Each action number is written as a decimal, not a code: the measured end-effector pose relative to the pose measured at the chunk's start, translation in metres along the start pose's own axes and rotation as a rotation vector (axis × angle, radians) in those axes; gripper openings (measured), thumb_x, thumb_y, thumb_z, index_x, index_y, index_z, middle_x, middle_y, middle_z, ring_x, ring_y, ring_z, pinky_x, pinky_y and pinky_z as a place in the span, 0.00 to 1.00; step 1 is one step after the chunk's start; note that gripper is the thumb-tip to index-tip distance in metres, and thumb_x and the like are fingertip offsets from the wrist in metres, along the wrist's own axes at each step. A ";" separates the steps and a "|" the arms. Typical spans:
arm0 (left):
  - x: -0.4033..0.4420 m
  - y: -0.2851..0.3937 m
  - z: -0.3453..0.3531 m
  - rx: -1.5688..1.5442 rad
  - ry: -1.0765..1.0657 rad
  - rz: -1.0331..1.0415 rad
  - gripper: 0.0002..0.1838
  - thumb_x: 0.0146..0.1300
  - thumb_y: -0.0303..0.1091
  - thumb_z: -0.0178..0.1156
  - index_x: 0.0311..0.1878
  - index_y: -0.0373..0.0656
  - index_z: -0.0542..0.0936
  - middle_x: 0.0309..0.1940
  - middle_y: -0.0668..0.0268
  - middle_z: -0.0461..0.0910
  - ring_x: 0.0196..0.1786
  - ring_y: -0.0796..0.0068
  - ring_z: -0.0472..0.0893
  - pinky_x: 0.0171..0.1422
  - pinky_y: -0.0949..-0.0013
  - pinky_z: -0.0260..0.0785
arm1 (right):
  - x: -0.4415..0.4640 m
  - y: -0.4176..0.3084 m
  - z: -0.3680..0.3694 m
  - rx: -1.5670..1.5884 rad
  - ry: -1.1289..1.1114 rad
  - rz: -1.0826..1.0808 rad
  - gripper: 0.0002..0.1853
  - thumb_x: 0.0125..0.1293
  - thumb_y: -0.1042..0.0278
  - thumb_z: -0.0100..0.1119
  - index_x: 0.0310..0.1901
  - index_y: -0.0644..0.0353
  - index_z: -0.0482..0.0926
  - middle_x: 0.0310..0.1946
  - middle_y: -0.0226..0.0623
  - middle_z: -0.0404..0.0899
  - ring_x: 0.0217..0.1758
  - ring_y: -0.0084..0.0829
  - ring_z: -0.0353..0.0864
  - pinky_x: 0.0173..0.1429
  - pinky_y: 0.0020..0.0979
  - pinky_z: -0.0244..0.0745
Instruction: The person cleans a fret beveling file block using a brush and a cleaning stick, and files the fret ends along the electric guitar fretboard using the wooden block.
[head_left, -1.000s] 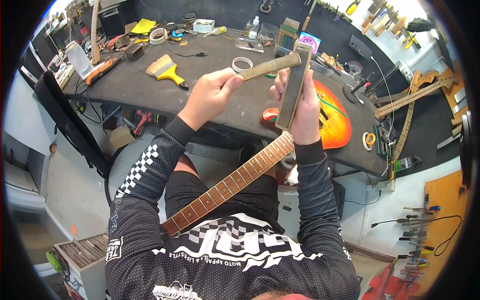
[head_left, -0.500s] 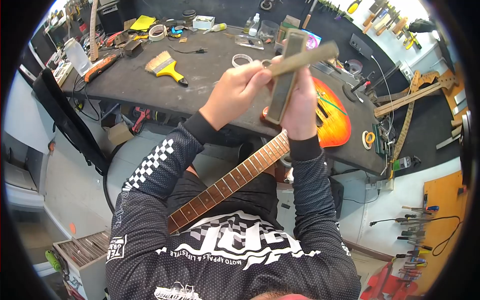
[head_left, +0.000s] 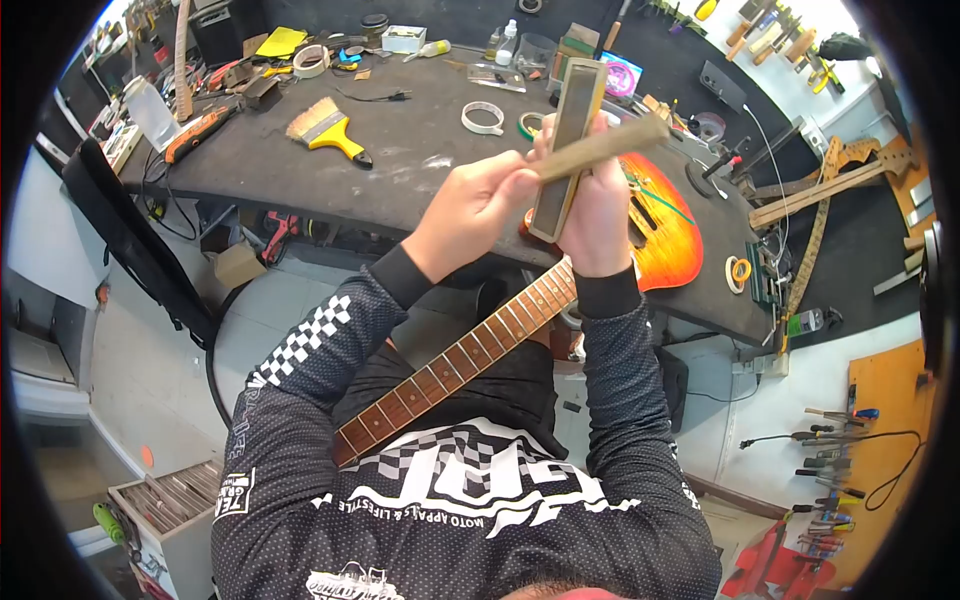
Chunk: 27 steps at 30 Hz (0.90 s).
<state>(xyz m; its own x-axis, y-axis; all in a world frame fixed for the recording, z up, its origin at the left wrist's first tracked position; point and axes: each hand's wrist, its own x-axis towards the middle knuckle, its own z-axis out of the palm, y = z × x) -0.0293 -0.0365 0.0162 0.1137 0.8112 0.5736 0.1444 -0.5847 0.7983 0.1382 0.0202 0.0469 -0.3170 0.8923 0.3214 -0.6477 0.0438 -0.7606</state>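
Note:
My left hand [head_left: 475, 212] is closed around the near end of a flat brownish bar [head_left: 600, 150], its far end blurred. In my right hand [head_left: 592, 222] is a long rectangular block [head_left: 577, 98] with a dark grey face and a pale rim, held upright. The bar crosses in front of the block; whether they touch, I cannot tell. Below my hands, an electric guitar's fretted neck [head_left: 455, 368] slants across my lap. Its orange sunburst body [head_left: 672, 240] rests at the bench edge, partly behind my right hand.
A yellow-handled brush [head_left: 330, 132], a tape roll [head_left: 483, 118] and a utility knife [head_left: 203, 136] lie on the dark bench [head_left: 400, 190]. Behind are bottles [head_left: 507, 45] and a white box [head_left: 404, 40]. Guitar necks [head_left: 835, 188] stand at right, and tools [head_left: 830, 460] hang below them.
The bar's far end has dropped and shifted slightly left across the block. The block has moved a little left with my right hand. Both hands keep their holds.

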 end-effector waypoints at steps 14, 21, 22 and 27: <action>-0.033 -0.031 -0.013 0.130 -0.085 -0.052 0.21 0.88 0.46 0.58 0.42 0.37 0.80 0.30 0.54 0.77 0.34 0.55 0.79 0.42 0.58 0.72 | 0.005 -0.028 0.000 0.054 -0.045 -0.059 0.26 0.92 0.41 0.50 0.65 0.60 0.77 0.45 0.29 0.81 0.46 0.22 0.81 0.56 0.31 0.81; -0.041 -0.046 -0.022 0.244 -0.088 0.060 0.19 0.87 0.43 0.58 0.42 0.36 0.81 0.31 0.54 0.76 0.36 0.53 0.80 0.45 0.56 0.74 | 0.006 -0.037 -0.002 0.027 0.010 -0.063 0.29 0.92 0.38 0.47 0.70 0.59 0.76 0.45 0.28 0.76 0.44 0.22 0.76 0.55 0.29 0.76; -0.050 -0.048 -0.027 0.231 -0.076 0.017 0.19 0.86 0.42 0.58 0.42 0.36 0.81 0.31 0.53 0.75 0.36 0.52 0.80 0.45 0.55 0.74 | 0.007 -0.042 -0.004 0.031 -0.019 -0.110 0.30 0.92 0.39 0.46 0.72 0.60 0.74 0.44 0.28 0.74 0.44 0.22 0.75 0.54 0.30 0.75; -0.054 -0.039 -0.033 0.209 -0.092 0.000 0.20 0.86 0.44 0.60 0.41 0.36 0.79 0.31 0.54 0.73 0.36 0.51 0.78 0.45 0.55 0.72 | 0.005 -0.043 -0.001 0.034 -0.067 -0.159 0.34 0.93 0.38 0.44 0.76 0.64 0.70 0.41 0.28 0.71 0.43 0.23 0.71 0.51 0.31 0.72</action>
<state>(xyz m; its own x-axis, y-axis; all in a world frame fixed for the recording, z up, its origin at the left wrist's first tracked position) -0.0733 -0.0570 -0.0394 0.2012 0.8128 0.5466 0.3442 -0.5811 0.7375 0.1653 0.0232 0.0802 -0.2530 0.8434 0.4740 -0.7159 0.1663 -0.6781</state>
